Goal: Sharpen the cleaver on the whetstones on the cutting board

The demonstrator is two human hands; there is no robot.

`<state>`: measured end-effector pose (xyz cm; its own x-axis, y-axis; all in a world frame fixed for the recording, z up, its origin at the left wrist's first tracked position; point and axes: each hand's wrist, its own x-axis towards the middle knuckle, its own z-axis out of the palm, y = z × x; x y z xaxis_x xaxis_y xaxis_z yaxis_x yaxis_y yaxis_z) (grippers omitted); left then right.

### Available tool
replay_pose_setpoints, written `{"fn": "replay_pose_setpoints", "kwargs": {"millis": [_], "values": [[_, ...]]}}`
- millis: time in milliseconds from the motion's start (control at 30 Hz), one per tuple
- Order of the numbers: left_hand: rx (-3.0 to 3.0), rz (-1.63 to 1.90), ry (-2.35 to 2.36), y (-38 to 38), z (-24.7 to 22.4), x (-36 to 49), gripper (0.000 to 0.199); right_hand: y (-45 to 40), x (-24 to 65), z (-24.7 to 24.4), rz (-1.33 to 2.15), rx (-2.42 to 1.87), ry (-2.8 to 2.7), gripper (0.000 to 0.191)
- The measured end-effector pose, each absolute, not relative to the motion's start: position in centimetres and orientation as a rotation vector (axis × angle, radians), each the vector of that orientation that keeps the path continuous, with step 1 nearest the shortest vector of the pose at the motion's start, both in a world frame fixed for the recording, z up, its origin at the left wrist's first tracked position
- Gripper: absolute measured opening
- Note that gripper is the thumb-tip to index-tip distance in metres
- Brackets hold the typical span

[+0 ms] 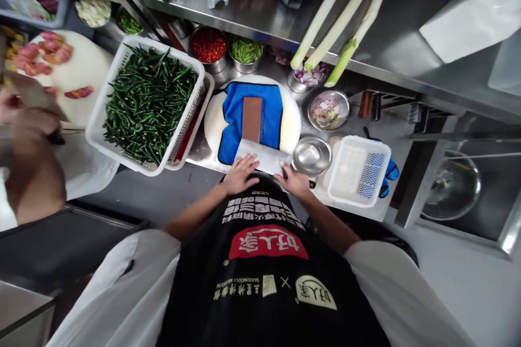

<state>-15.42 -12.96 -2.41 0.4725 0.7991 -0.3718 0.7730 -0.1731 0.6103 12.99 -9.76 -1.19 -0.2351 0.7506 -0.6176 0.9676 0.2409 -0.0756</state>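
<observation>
A cleaver (266,158) lies with its broad blade across the near end of a brown whetstone (252,115). My right hand (297,181) is wrapped round the cleaver's handle. On the blade's left part rest the outstretched fingers of my left hand (241,174), with the thumb spread apart. Beneath the whetstone is a folded blue cloth (233,119) with dark edging. The cloth covers most of a round white cutting board (292,114). Just right of the blade stands a steel bowl (312,156). The contact between blade edge and stone is too small to make out.
A white basket of green chillies (148,105) stands left, a second white basket (360,171) right. Bowls line the back below a steel shelf (260,21), where leeks (325,11) overhang. At far left, a co-worker's hand (35,119) holds a knife by sliced meat. A sink (480,195) is right.
</observation>
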Motion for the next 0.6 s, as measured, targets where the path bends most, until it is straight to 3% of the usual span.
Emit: {"fn": "replay_pose_setpoints", "kwargs": {"millis": [67, 267, 467, 600], "values": [[1.937, 0.023, 1.311, -13.0, -2.6, -15.4, 0.073, -9.5, 13.1, -1.4, -0.621, 1.563, 2.053, 0.075], [1.947, 0.074, 1.446, -1.8, -4.1, -18.1, 0.071, 0.5, 9.4, -2.6, -0.545, 1.633, 2.196, 0.081], [1.961, 0.034, 1.341, -13.3, -2.4, -15.6, 0.071, -9.8, 12.5, -0.9, -0.635, 1.544, 2.054, 0.076], [1.945, 0.052, 1.450, -7.7, -3.6, -16.7, 0.070, -3.8, 10.6, -1.9, -0.594, 1.558, 2.133, 0.079]]}}
